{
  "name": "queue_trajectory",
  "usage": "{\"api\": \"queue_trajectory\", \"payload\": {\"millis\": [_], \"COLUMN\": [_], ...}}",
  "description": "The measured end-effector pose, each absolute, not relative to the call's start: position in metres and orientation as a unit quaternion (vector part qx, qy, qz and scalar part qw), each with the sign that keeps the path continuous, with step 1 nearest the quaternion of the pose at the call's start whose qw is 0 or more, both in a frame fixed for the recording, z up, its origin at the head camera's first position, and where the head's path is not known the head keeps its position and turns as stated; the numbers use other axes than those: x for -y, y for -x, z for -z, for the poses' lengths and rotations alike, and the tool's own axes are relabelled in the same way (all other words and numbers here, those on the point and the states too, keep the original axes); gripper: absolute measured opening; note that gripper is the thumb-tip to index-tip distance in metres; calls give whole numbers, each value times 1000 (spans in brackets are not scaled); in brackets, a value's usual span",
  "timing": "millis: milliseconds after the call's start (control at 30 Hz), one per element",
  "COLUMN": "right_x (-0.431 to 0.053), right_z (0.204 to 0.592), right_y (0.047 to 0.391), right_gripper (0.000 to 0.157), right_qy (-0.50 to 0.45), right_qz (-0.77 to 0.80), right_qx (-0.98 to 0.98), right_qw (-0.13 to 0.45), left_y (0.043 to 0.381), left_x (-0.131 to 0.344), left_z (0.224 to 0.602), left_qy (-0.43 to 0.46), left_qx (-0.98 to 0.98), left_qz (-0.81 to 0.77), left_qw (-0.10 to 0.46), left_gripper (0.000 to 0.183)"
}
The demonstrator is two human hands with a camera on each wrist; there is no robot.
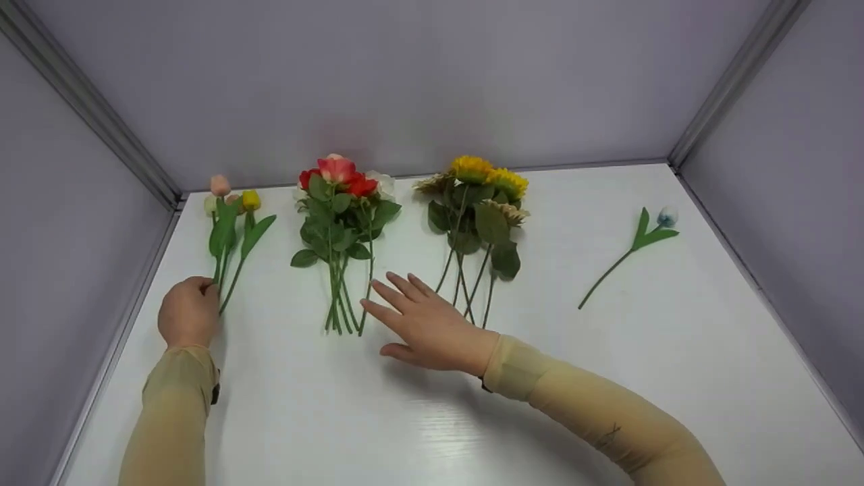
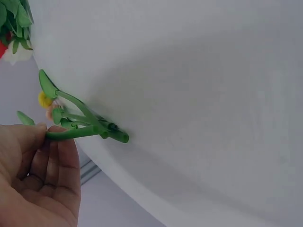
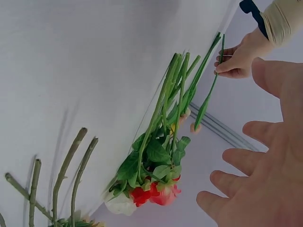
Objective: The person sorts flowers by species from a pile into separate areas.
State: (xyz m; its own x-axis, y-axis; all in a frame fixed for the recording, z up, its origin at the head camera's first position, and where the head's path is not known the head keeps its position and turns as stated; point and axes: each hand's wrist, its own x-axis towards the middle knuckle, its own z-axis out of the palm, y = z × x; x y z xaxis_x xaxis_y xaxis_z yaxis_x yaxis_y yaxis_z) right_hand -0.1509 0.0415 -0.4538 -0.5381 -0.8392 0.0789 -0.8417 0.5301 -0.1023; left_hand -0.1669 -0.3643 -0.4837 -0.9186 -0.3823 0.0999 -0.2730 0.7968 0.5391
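Observation:
At the table's left side my left hand [image 1: 190,312] pinches the green stem of a tulip [image 2: 71,134] between thumb and fingers. The other tulips [image 1: 251,200], yellow and pale, lie right beside it with their stems crossing. My right hand [image 1: 435,327] has its fingers spread, holds nothing, and hovers over the table between two bunches. Left of its fingertips lies a bunch of red, pink and white roses [image 1: 337,169]. The stems of the sunflowers [image 1: 472,169] pass partly behind this hand in the head view.
A single blue-and-white tulip [image 1: 667,216] with green leaves lies apart at the right. All the flowers lie on a white table [image 1: 324,418]. Grey panels [image 1: 432,81] with metal corner rails enclose the table at the back and sides.

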Motion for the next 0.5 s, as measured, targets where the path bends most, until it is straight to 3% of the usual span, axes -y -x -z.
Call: {"api": "queue_trajectory", "payload": {"millis": [500], "right_x": [-37], "right_z": [469], "right_y": [150], "right_gripper": [75], "right_qy": [-478], "right_qz": [-61], "right_qx": [876], "right_qw": [-19], "left_y": [178], "left_x": [362], "left_z": [500], "left_qy": [-189], "left_qx": [938], "left_qz": [278], "left_qw": [90], "left_gripper": [29]}}
